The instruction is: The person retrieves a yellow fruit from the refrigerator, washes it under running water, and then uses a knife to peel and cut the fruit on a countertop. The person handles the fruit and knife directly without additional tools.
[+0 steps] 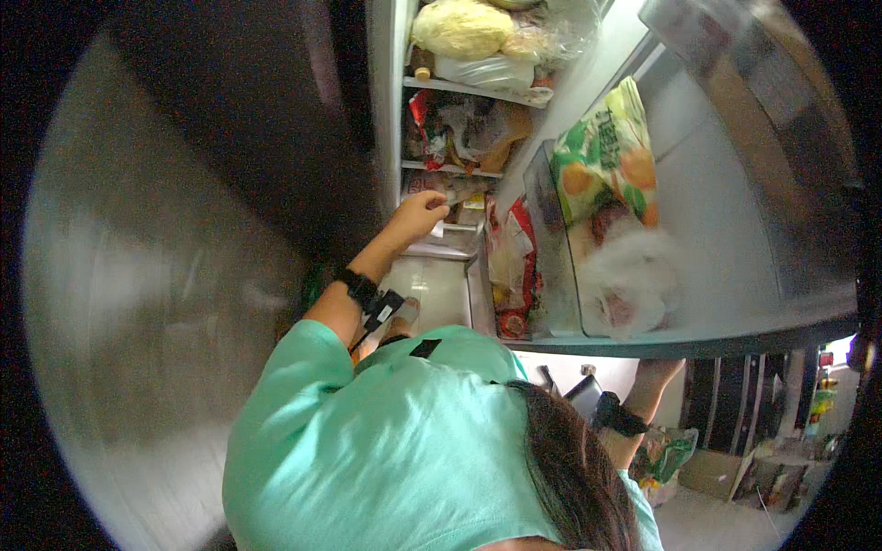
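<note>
My left hand (pixel 424 209) reaches in front of the lower shelves of an open refrigerator compartment, its fingers loosely curled. A small white piece (pixel 438 229) shows just under the fingers; whether they hold it is unclear. Packages in plastic (pixel 424 183) lie on the shelf right behind this hand. My right arm (pixel 635 406) extends behind the open refrigerator door (pixel 716 227), and most of my right hand (pixel 660 372) is hidden by the door's edge. In the door bin sit a green and yellow printed bag (pixel 606 155) and a knotted translucent plastic bag (pixel 630 282).
A red-edged package (pixel 511 265) stands in a door bin nearer the compartment. Higher shelves (pixel 475 93) hold a yellowish bagged bundle (pixel 462 29) and a red bag (pixel 428 131). A dark surface (pixel 275 103) borders the left side. Behind the door, bags (pixel 665 454) rest on the floor.
</note>
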### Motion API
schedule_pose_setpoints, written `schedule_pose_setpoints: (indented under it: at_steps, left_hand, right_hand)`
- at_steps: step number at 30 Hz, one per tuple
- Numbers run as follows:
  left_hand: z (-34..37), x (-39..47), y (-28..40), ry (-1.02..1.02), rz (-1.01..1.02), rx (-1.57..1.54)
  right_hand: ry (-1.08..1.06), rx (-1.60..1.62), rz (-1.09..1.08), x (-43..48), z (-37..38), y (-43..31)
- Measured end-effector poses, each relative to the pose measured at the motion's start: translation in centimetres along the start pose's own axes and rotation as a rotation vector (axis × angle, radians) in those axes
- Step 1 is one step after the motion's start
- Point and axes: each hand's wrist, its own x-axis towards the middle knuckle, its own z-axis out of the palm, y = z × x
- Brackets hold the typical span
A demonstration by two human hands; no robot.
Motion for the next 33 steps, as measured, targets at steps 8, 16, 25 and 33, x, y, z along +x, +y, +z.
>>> schedule_pose_setpoints:
  at_steps: [8, 16, 25, 33]
  left_hand:
    - [5.0, 17.3, -5.2, -0.139, 0.013, 0.249]
    - [9.6, 24.4, -13.1, -0.455, -0.112, 0.391]
    - [9.7, 27.0, -12.3, -0.45, 0.115, 0.187]
    - [8.0, 29.7, -10.4, -0.264, -0.383, -0.357]
  right_hand:
    - [0.728, -0.417, -0.168, -1.9, -6.1, 2.5]
    - [0.997, -0.662, 0.38, -11.3, -10.7, 11.6]
    - [-0.607, -0.723, 1.022, -9.6, 2.8, 24.8]
    - [-1.01, -0.827, 0.73, -3.0, 19.4, 29.3]
